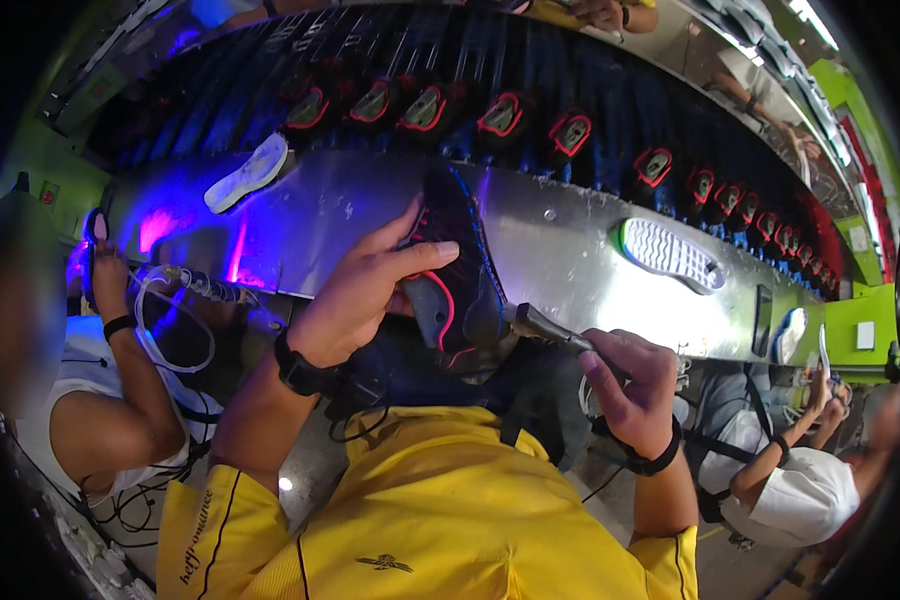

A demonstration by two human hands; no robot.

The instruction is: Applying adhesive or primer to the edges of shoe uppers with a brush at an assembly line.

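My left hand (360, 285) is wrapped round a dark shoe upper (450, 215) with red trim, tilted over the near edge of the metal bench (550, 215). A thin blue line shows along the upper's lower side. In my right hand (635, 390) is a brush (545, 325) with a dark handle, its tip at the heel end of the upper. Whether the bristles touch is too small to tell. A white shoe sole (250, 175) leans on the bench at the left, and a second white sole (670, 257) lies tread up at the right.
Behind the bench runs a dark conveyor (370, 50) carrying several red-trimmed shoe uppers (500, 115). Co-workers sit at the left (100, 400) and right (790, 470). Pale hoses (175, 320) hang near the left co-worker. A dark flat object (762, 320) lies at the bench's right.
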